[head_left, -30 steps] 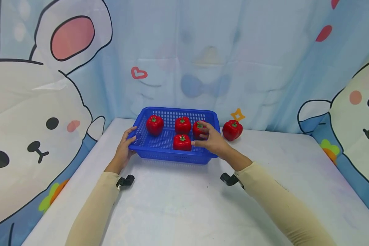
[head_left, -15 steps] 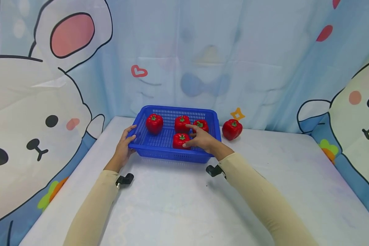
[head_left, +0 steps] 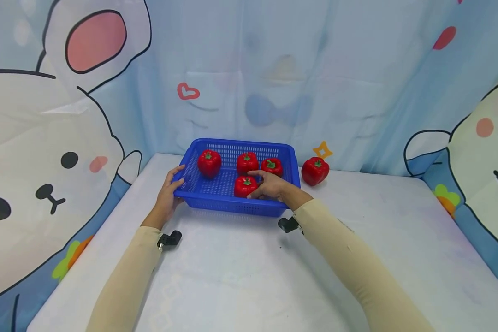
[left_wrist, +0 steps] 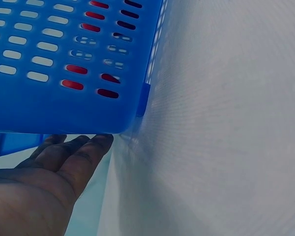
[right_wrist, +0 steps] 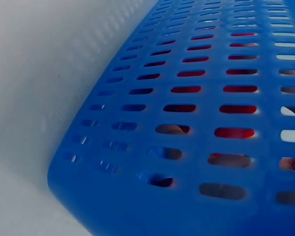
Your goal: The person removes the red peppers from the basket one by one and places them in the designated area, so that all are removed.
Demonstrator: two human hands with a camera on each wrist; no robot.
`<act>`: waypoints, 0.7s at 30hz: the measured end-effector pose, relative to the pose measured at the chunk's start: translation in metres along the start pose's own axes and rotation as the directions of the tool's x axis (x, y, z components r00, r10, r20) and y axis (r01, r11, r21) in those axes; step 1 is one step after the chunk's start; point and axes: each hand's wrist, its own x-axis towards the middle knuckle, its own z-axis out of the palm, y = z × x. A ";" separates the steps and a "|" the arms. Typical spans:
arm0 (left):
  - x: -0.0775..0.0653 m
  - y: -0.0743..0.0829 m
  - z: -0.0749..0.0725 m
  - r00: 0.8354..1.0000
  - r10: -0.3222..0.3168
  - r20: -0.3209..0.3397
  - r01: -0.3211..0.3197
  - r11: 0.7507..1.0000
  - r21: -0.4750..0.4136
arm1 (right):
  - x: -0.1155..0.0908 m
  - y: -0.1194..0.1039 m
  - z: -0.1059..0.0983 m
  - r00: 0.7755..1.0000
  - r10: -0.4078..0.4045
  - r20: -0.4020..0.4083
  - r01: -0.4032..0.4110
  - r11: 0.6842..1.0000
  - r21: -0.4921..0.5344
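Note:
A blue plastic basket (head_left: 224, 203) with slotted walls holds several red bell peppers. My left hand (head_left: 164, 203) holds the basket's left end, fingertips on the rim; in the left wrist view its fingers (left_wrist: 83, 164) press the outer wall. My right hand (head_left: 274, 186) reaches in over the right front side, thumb and fingers around the front bell pepper (head_left: 243, 187). Behind this one sit another bell pepper (head_left: 247, 163) and one to its right (head_left: 272, 165). Toward the basket's left stands a further bell pepper (head_left: 209, 163). The right wrist view shows mostly slotted basket wall (right_wrist: 137, 211), with red behind it.
Outside the basket, just right of it, a bell pepper (head_left: 315, 171) stands on the white tabletop (head_left: 232, 276). A blue curtain (head_left: 348, 92) with cartoon prints hangs right behind the table.
My right hand has moved left and down, from the bell pepper at the right to the front one, and now grips it. My left hand stays at the basket's left end.

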 end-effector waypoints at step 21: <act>0.001 -0.001 0.000 1.000 -0.014 -0.012 0.014 1.000 -0.003 | -0.013 0.001 -0.019 0.979 -0.146 -0.141 0.175 0.959 0.222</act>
